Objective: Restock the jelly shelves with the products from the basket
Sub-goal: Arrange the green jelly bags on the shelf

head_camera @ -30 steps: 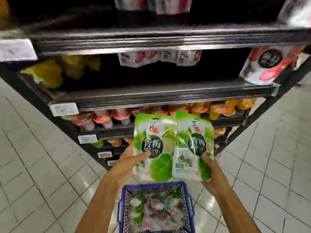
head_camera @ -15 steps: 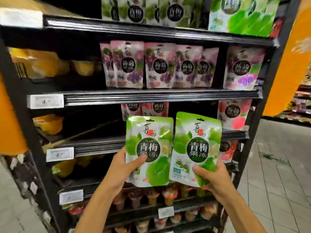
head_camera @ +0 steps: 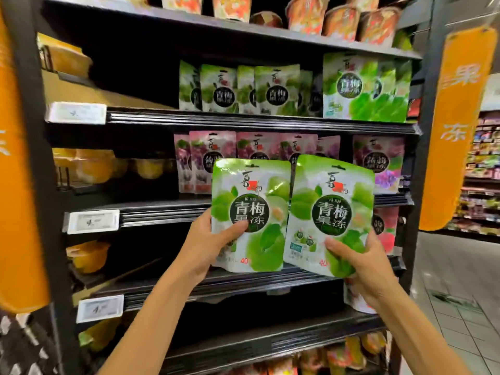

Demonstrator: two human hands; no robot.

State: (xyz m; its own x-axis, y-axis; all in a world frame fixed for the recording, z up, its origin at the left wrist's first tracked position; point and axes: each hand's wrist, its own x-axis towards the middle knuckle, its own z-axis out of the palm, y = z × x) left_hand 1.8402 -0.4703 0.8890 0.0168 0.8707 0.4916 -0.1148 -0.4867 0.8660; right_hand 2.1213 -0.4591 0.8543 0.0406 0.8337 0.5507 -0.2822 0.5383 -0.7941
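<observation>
I hold two green jelly pouches upright in front of the black shelf unit (head_camera: pixel 243 123). My left hand (head_camera: pixel 205 244) grips the left green pouch (head_camera: pixel 250 212) by its lower left side. My right hand (head_camera: pixel 362 263) grips the right green pouch (head_camera: pixel 331 212) at its lower right corner. The two pouches touch side by side. Matching green pouches (head_camera: pixel 243 89) stand in a row on a higher shelf, beside a larger green bag (head_camera: pixel 365 87). The basket is out of view.
Purple jelly pouches (head_camera: pixel 211 158) fill the shelf behind my hands; pink ones (head_camera: pixel 384 228) sit lower right. Yellow jelly cups (head_camera: pixel 89 163) line the left side. Cup products (head_camera: pixel 341 20) stand on top. An orange hanging sign (head_camera: pixel 457 125) flanks the right post, with an aisle beyond.
My view has tilted up from the basket and floor to the upper shelves. Both hands have lifted the two green pouches higher, from the basket level to the purple pouch shelf.
</observation>
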